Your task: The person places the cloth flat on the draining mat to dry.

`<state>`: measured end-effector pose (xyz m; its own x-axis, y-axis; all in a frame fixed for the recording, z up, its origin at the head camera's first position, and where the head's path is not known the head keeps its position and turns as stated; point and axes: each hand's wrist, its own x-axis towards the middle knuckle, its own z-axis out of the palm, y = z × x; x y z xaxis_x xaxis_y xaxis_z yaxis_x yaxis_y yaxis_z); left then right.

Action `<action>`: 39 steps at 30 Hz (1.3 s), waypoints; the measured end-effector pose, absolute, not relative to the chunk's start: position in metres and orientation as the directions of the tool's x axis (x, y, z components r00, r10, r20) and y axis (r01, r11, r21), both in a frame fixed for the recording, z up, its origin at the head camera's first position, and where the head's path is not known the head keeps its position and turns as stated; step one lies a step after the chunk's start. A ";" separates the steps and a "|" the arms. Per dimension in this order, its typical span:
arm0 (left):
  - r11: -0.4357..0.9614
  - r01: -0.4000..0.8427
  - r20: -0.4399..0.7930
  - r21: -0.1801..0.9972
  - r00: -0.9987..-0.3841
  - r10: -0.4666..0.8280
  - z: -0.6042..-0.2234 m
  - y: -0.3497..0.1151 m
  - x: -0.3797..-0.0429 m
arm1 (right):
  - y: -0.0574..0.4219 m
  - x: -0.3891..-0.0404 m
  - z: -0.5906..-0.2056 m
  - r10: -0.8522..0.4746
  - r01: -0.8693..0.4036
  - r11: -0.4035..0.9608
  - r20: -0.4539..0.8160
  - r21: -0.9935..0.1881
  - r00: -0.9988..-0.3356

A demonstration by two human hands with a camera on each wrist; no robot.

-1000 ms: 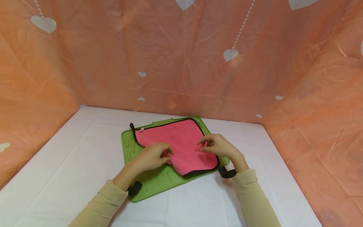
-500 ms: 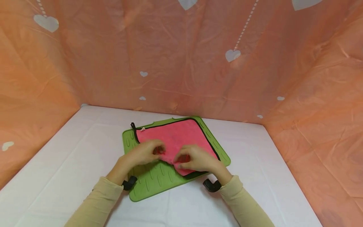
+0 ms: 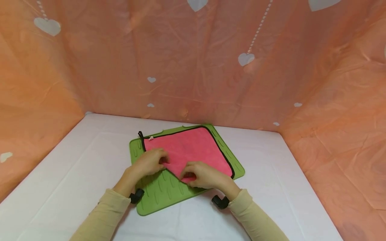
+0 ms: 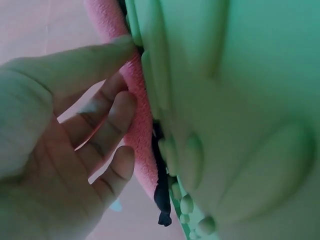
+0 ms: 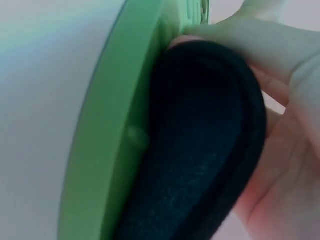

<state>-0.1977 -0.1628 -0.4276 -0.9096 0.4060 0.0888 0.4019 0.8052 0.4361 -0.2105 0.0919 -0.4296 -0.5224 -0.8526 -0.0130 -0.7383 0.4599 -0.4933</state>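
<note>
A pink cloth (image 3: 187,147) with black edging lies on a green ribbed mat (image 3: 163,190); a black loop (image 3: 140,134) sticks out at its far left corner. My left hand (image 3: 152,162) pinches the cloth's near edge at the left. In the left wrist view, the thumb (image 4: 107,57) presses the pink cloth (image 4: 137,115) beside the mat. My right hand (image 3: 203,174) pinches the same edge farther right, hiding the near corner. A dark, black-edged flap (image 5: 200,130) stands between mat and palm in the right wrist view.
The mat rests on a white-covered table (image 3: 84,174). Orange sheeting (image 3: 193,67) with white hearts rises behind the table and at both sides. A black band piece (image 3: 220,202) hangs below the right wrist, and another (image 3: 137,196) below the left.
My right hand has moved left and nearer, from the cloth's right side to its near edge. My left hand has shifted slightly left. The cloth's bulging near part now lies flatter.
</note>
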 end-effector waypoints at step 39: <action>0.760 0.522 0.214 0.387 -0.853 0.476 -0.440 -0.143 -0.296 | 0.135 -0.256 -0.435 -0.531 -0.597 0.602 0.292 -0.530 -0.795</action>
